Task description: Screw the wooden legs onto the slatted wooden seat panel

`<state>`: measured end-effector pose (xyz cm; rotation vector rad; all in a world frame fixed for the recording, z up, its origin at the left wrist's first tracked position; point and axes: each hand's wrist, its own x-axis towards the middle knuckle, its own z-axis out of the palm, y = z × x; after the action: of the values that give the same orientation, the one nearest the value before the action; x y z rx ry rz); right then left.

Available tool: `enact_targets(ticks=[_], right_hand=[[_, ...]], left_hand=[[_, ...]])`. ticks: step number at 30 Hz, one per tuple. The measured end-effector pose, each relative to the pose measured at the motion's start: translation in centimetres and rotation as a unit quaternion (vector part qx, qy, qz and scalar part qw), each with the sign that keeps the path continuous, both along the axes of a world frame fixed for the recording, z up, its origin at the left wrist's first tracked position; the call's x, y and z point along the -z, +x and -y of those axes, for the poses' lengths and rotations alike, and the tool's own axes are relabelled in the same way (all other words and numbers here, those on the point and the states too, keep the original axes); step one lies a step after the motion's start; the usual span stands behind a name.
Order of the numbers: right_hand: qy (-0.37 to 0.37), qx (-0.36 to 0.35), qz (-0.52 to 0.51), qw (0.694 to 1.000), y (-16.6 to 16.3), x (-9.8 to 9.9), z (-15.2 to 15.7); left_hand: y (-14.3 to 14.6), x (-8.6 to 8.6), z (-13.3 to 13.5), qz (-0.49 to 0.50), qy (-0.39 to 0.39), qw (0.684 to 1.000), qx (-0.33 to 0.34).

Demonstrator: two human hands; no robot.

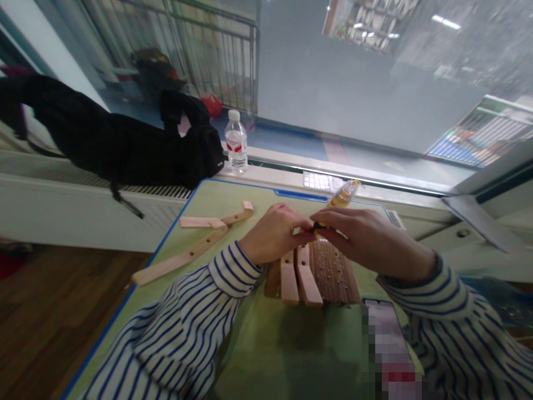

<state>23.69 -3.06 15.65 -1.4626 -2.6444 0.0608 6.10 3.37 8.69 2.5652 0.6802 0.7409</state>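
A: Start with the hands. How do they stand?

B: The right hand (360, 232) pinches a small black-and-yellow tool (319, 226) between thumb and fingers. The left hand (275, 230) meets its front end, thumb and fingertips drawn close together. Whether they grip the tool itself or some tiny part, I can't tell; the fingers cover it.

A: Is that a good hold?

B: For fine work, I'd say so. The right can supply the force while the left guides the front end. I'd keep the left fingertips out of line with any point the tool may have, and press gently so it doesn't slip.

A: And beneath?

B: A brown grooved board (336, 275), with two pale wooden pieces (290, 286) lying on it side by side. Each shows a hole; their near ends reach the board's front edge, and their far ends are hidden by the hands. Nothing I can see clamps the board, so it could skid. Resting the heel of the left hand on it would help.

A: Farther out?

B: Two more bent pieces (179, 260) lie near each other on the left of the bench (254, 355), within easy reach. A phone (383, 322) lies near the right sleeve (441, 300); I'd shift it aside to give that elbow room.
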Motion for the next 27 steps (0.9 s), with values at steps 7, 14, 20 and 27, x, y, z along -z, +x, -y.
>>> enact_targets(ticks=[7,14,20,27], right_hand=[[0.073,0.037,0.042,0.996,-0.11,0.91,0.20],[0.098,0.065,0.061,0.991,-0.54,1.03,0.31],[0.081,0.066,0.051,0.993,-0.72,0.95,0.22],[0.039,0.020,0.011,0.999,-0.08,0.35,0.11]], left_hand=[[-0.16,0.42,-0.24,-0.008,-0.005,0.999,0.042],[-0.11,0.26,-0.17,-0.004,-0.014,0.998,0.068],[0.21,0.23,0.17,0.003,0.007,1.000,0.002],[0.33,0.04,0.35,-0.005,0.005,1.000,-0.017]])
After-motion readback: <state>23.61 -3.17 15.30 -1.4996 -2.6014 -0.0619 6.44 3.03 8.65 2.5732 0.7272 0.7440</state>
